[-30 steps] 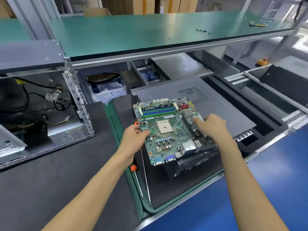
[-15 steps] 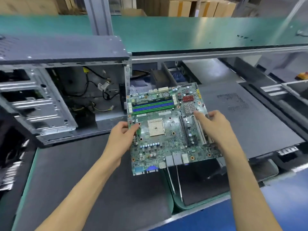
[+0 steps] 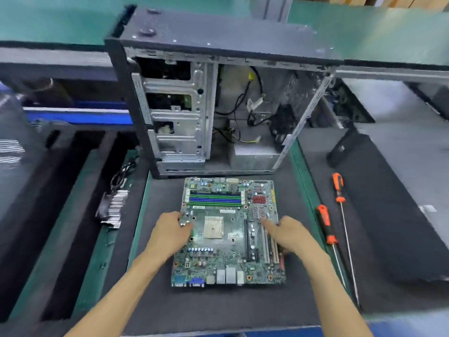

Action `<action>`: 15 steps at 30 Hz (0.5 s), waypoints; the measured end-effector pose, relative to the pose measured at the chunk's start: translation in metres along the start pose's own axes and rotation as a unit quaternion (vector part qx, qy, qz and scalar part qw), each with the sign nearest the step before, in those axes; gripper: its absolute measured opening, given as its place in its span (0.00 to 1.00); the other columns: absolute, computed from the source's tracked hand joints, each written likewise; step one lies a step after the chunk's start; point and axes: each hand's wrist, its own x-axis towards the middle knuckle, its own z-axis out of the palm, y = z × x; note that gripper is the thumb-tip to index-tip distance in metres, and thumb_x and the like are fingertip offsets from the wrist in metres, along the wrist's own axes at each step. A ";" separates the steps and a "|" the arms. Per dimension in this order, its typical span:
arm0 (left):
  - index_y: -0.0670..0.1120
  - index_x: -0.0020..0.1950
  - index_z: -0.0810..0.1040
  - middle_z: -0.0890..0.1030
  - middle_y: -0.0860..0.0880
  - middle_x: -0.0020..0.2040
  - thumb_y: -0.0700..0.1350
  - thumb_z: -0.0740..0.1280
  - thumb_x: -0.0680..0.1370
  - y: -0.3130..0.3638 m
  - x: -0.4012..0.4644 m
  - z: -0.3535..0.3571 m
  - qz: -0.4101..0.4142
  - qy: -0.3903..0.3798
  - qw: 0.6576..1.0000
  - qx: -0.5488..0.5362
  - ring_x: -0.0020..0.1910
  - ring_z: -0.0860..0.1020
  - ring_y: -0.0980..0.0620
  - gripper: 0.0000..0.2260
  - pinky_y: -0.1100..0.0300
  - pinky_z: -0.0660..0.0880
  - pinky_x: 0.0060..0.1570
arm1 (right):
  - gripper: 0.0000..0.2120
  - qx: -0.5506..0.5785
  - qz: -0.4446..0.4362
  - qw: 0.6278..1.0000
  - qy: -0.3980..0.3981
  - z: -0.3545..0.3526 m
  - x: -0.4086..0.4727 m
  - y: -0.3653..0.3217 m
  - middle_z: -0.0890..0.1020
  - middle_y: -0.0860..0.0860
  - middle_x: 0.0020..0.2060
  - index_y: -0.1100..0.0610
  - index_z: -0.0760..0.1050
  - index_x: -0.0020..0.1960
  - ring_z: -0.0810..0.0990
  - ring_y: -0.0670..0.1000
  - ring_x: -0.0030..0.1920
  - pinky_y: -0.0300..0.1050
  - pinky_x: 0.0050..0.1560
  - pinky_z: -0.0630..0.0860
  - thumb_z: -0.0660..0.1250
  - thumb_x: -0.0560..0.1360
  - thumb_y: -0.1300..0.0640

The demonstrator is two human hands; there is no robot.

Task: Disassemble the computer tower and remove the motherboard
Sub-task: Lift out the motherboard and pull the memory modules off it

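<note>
The green motherboard point(image 3: 228, 232) lies face up over the dark mat point(image 3: 218, 305), just in front of the open computer tower point(image 3: 218, 103). My left hand point(image 3: 167, 237) grips the board's left edge, thumb on top. My right hand point(image 3: 289, 235) holds the right edge, its fingers over the expansion slots. The tower stands with its side off, showing a bare metal drive cage and loose cables inside.
Two orange-handled screwdrivers point(image 3: 326, 227) point(image 3: 340, 188) lie on the mat to the right of the board. A finned heatsink with cable point(image 3: 113, 210) rests to the left. A grey side panel point(image 3: 401, 142) lies at the right. A green shelf point(image 3: 364, 32) runs behind the tower.
Both hands carried the motherboard leftward from above the side panel and lowered it to the mat in front of the open tower. The view swung left with it.
</note>
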 end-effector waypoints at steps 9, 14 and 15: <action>0.48 0.66 0.73 0.70 0.49 0.56 0.52 0.67 0.78 -0.017 -0.010 0.012 0.031 0.091 0.984 0.151 0.50 0.75 0.49 0.18 0.54 0.75 0.39 | 0.28 -0.029 -0.018 0.984 0.177 0.044 -0.007 -0.004 0.77 0.56 0.56 0.60 0.65 0.61 0.79 0.60 0.57 0.52 0.48 0.73 0.64 0.78 0.37; 0.51 0.64 0.75 0.71 0.56 0.53 0.48 0.69 0.78 -0.005 -0.016 0.027 0.229 0.092 0.965 0.091 0.52 0.71 0.56 0.15 0.61 0.73 0.47 | 0.09 0.018 -0.187 0.953 0.237 0.049 -0.019 -0.013 0.76 0.46 0.46 0.49 0.77 0.47 0.73 0.53 0.54 0.53 0.55 0.72 0.68 0.78 0.44; 0.51 0.65 0.76 0.72 0.56 0.54 0.48 0.70 0.77 -0.005 -0.016 0.033 0.256 0.070 0.960 0.090 0.54 0.71 0.56 0.16 0.60 0.73 0.52 | 0.07 0.035 -0.238 0.945 0.220 0.055 -0.019 -0.019 0.75 0.44 0.44 0.48 0.77 0.44 0.72 0.50 0.53 0.51 0.56 0.72 0.70 0.78 0.46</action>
